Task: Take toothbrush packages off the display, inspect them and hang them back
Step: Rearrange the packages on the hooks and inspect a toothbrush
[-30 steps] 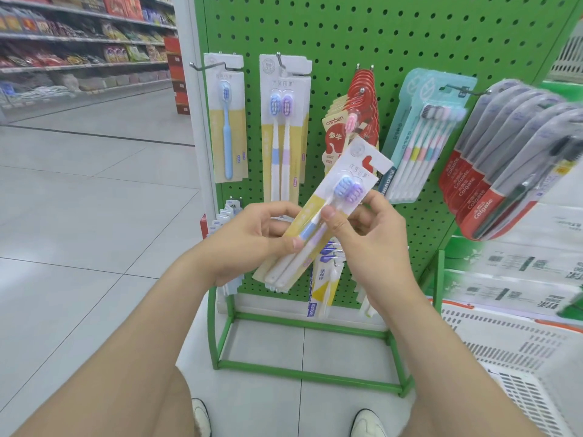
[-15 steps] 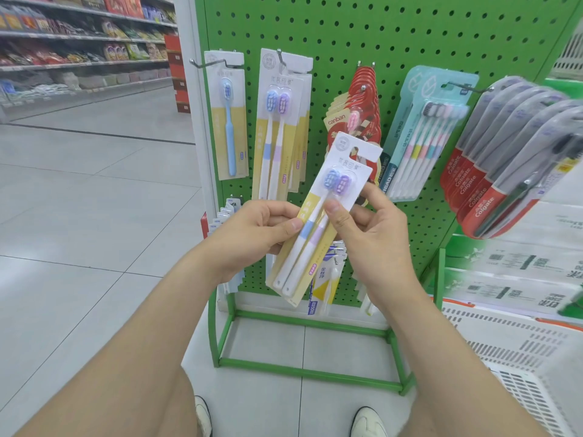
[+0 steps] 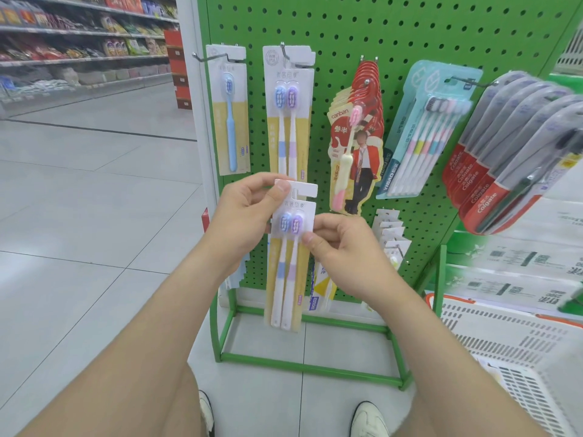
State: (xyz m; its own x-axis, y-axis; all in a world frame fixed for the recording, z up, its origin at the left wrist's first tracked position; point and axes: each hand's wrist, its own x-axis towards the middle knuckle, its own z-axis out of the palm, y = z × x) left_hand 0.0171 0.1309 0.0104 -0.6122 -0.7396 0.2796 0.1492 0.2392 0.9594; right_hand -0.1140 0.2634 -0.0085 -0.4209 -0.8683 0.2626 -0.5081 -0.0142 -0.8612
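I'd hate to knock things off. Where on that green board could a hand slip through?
Bare pegboard runs above every hook, and beside the red canban packs toward the two-brush packs. The right side is crowded: Colgate packs jut outward against the multi-brush packs.

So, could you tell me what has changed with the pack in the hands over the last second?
The two-brush pack swung from tilted to upright. The left hand moved up to pinch its top tab; the right hand holds its right edge by the heads. The hanging packs stayed on the pegboard.
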